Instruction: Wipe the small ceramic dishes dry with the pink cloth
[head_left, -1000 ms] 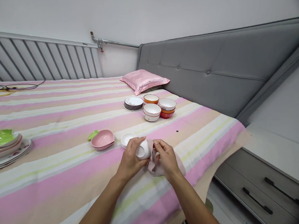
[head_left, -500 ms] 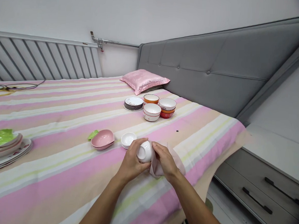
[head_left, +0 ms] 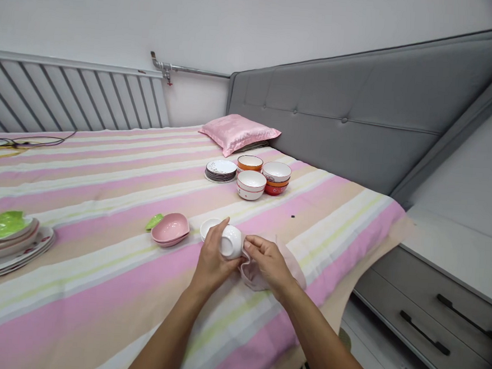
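Observation:
A small white bowl [head_left: 231,242] is tilted on its side, its base facing me, in the grip of my left hand [head_left: 214,259]. My right hand [head_left: 268,261] pinches a pale pink cloth [head_left: 256,276] at the bowl's right edge; the rest of the cloth drapes below and to the right. Just behind my left fingers stands another small white bowl [head_left: 207,227], partly hidden. To the left sit stacked pink bowls [head_left: 170,228] with a green leaf-shaped piece [head_left: 154,222] beside them.
Stacked larger bowls [head_left: 251,186] and plates [head_left: 220,170] stand farther back on the striped bed [head_left: 109,270]. More dishes [head_left: 17,258] lie at the far left. A pink pillow [head_left: 239,132] rests near the grey headboard [head_left: 340,101]. A drawer cabinet [head_left: 428,287] is at right.
My left hand has shifted the white bowl slightly left, turning it. My right hand has drawn back a little from the bowl with the cloth, fingers now more bunched.

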`<state>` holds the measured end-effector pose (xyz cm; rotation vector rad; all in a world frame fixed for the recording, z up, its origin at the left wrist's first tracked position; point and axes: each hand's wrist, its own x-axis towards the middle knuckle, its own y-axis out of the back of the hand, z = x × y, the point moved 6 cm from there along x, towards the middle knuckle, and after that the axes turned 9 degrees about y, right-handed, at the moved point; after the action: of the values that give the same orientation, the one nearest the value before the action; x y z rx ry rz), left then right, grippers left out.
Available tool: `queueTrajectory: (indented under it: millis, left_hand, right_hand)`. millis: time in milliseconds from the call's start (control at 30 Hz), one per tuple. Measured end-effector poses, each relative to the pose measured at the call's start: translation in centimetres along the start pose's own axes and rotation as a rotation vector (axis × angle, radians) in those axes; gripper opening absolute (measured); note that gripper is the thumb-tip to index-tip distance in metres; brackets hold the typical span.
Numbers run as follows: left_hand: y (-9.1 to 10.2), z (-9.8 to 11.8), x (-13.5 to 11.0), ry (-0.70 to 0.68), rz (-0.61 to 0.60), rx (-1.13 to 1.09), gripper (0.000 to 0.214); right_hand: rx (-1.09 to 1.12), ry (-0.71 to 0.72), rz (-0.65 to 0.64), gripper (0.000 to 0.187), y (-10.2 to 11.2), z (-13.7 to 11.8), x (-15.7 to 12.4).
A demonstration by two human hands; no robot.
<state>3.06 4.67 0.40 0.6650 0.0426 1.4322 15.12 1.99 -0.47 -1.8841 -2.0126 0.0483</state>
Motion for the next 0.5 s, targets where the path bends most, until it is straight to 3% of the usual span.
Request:
queueTrajectory:
  millis: [200, 500]
  left_hand:
    - [0.4, 0.1, 0.1, -0.026, 0.003, 0.012, 0.074]
    - [-0.3, 1.7, -0.5, -0.249, -0.141, 0.036, 0.062]
  right_hand:
    - [-0.116, 0.020, 0.009, 0.022, 0.6, 0.0, -0.1]
    - [-0.093, -0.026, 0.040, 0.024, 1.1, 0.0, -0.2]
